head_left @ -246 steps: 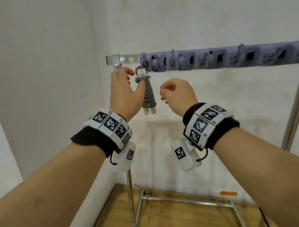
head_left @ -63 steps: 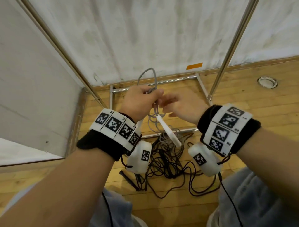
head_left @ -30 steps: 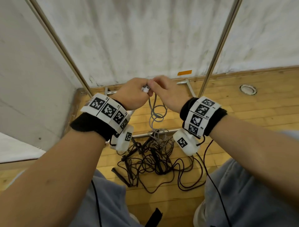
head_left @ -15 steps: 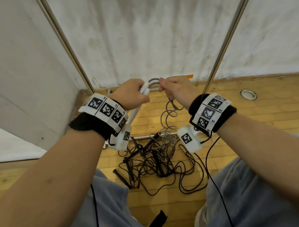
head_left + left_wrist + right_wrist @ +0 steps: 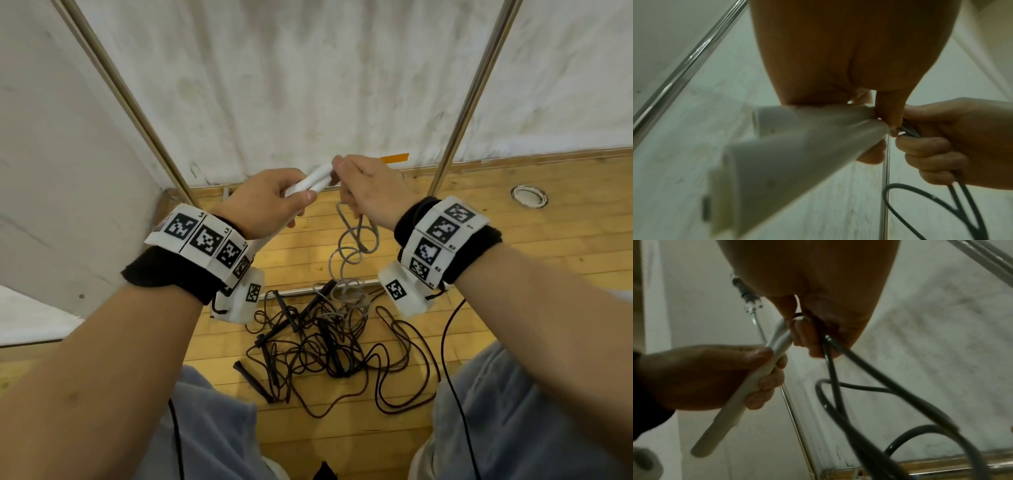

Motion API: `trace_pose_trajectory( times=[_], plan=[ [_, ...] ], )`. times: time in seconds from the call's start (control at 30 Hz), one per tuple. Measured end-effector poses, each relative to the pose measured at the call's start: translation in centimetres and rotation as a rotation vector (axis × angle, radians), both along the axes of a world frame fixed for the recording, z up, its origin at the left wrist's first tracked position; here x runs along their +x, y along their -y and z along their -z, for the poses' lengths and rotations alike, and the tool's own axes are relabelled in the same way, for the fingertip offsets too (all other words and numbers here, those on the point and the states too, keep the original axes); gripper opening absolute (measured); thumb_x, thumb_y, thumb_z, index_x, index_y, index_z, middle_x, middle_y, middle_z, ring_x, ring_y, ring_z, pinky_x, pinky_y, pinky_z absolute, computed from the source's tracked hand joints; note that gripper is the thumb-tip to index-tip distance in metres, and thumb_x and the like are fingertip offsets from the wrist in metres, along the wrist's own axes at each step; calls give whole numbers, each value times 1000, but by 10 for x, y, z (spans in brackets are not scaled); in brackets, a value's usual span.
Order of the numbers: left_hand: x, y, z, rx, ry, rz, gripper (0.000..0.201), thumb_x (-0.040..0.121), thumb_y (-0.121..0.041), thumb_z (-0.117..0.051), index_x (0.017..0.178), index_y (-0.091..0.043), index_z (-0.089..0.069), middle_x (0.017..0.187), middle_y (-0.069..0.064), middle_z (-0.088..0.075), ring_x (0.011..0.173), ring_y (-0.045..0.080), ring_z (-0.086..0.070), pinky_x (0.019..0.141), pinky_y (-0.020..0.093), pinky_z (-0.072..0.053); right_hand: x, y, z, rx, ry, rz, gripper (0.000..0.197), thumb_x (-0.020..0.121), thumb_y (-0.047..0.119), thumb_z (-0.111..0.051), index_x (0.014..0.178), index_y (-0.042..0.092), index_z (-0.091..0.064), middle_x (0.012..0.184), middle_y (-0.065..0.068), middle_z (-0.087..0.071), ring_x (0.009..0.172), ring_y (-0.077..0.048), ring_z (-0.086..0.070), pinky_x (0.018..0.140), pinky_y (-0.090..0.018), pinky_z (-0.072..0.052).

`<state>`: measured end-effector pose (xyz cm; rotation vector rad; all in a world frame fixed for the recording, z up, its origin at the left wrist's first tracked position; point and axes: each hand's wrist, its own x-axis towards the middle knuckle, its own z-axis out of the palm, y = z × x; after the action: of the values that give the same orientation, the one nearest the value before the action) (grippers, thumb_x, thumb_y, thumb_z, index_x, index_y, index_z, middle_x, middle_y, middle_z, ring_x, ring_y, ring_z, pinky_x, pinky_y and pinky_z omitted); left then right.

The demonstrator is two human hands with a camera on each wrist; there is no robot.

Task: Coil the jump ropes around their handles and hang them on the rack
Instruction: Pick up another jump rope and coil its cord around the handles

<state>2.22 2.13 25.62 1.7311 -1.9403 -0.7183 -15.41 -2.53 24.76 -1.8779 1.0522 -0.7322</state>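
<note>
My left hand (image 5: 274, 202) grips two white jump-rope handles (image 5: 310, 181) held side by side; they also show in the left wrist view as white handles (image 5: 793, 146) and in the right wrist view as white handles (image 5: 748, 382). My right hand (image 5: 363, 185) pinches the grey rope (image 5: 352, 246) right at the handles' top ends. In the right wrist view the grey rope (image 5: 855, 363) runs down from the right fingers (image 5: 805, 337). Its loops hang down to the floor. The rack's uprights (image 5: 469, 99) stand behind; the hook bar is out of view.
A tangle of black jump ropes (image 5: 329, 346) with black handles lies on the wooden floor in front of my knees, over the rack's base bar (image 5: 301, 291). A slanted rack pole (image 5: 126, 99) runs at the left. White walls stand behind and left. A round floor fitting (image 5: 528, 196) sits at the right.
The two white handles have been brought together in my left hand, and both hands have risen slightly. My right hand stays on the grey rope at the handle tips.
</note>
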Motion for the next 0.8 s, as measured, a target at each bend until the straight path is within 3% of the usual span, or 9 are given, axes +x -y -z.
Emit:
trace_pose_trajectory(
  times=[0.1,0.17,0.3,0.4,0.47,0.57,0.63,0.73,0.8],
  plan=[
    [-2,4,4,11,-30,-13,14,96,-32,-54,95,-21,-62,78,-7,-68,57,-5,-59,54,4,-42,-1,2,0,-45,-138,-17,44,101,39,-31,65,18,-44,55,6,-35,45,-7,-31,50,-22,-28],
    [-2,6,6,16,-26,-24,16,94,-35,-56,96,-21,-63,77,-7,-69,59,-3,-59,56,8,-44,-3,4,1,-58,-145,17,46,100,40,-35,60,17,-41,51,7,-30,38,-6,-28,43,-16,-25],
    [-3,9,11,84,38,-42,22,85,-40,-66,99,-24,-62,80,-5,-68,70,6,-61,63,23,-45,-6,9,1,-47,11,136,44,95,34,-49,59,9,-46,48,6,-24,37,-8,-23,40,-15,-22],
    [-1,10,11,134,28,-20,25,83,-37,-69,105,-26,-62,83,-7,-69,77,9,-63,68,25,-46,-10,15,-1,-6,107,206,43,93,31,-54,57,7,-52,46,3,-33,38,-7,-25,42,-16,-24],
    [1,8,10,150,8,3,23,85,-35,-67,107,-31,-60,82,-10,-69,76,5,-64,67,22,-45,-15,20,-3,23,149,247,43,94,30,-52,55,14,-57,40,12,-36,37,-5,-28,43,-16,-26],
    [-1,3,10,125,-53,14,21,91,-31,-61,108,-39,-52,77,-9,-69,68,2,-65,60,17,-49,-20,25,-6,34,135,246,45,97,31,-46,56,17,-53,50,4,-34,43,-9,-27,48,-24,-24],
    [-4,1,9,114,-99,-4,21,91,-31,-61,104,-43,-50,75,-9,-68,64,5,-67,55,20,-54,-24,25,-7,-18,66,250,46,98,33,-44,56,14,-43,53,1,-28,45,-12,-24,51,-27,-23],
    [-6,-1,5,94,-152,-24,8,91,-34,-61,94,-38,-56,73,-6,-69,59,9,-67,50,23,-55,-28,25,-8,-68,37,288,40,97,34,-45,64,10,-42,55,-1,-22,48,-14,-20,54,-30,-21],
    [-6,-1,4,127,-140,-14,5,94,-34,-56,99,-35,-57,77,-4,-70,62,9,-66,51,26,-56,-28,24,-7,-101,30,300,42,96,34,-46,61,11,-40,54,1,-21,47,-12,-20,52,-28,-21]
  ],
)
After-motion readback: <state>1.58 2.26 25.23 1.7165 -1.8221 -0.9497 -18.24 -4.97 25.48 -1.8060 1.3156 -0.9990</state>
